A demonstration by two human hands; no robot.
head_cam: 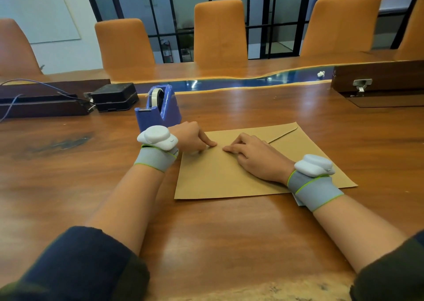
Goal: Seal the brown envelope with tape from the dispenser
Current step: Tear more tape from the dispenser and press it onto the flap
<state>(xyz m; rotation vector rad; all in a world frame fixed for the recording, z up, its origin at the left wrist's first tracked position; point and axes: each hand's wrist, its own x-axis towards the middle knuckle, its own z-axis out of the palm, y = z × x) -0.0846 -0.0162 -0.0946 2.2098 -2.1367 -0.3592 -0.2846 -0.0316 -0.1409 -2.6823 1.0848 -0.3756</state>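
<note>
A brown envelope (220, 176) lies flat on the wooden table (229, 232), its flap folded down. My left hand (191, 137) rests on the envelope's upper left part, index finger pressing near the flap's tip, the other fingers curled. My right hand (257, 155) lies on the envelope from the right, fingertips pressing close to the same spot. The two index fingers almost meet. I cannot tell whether tape lies under them. A blue tape dispenser (158, 109) with a pale roll stands just behind my left wrist.
A black box (114, 96) and a dark wooden tray with wires (43, 103) sit at the back left. A dark wooden panel with a metal latch (378, 82) is at the back right. Orange chairs (220, 32) line the far side.
</note>
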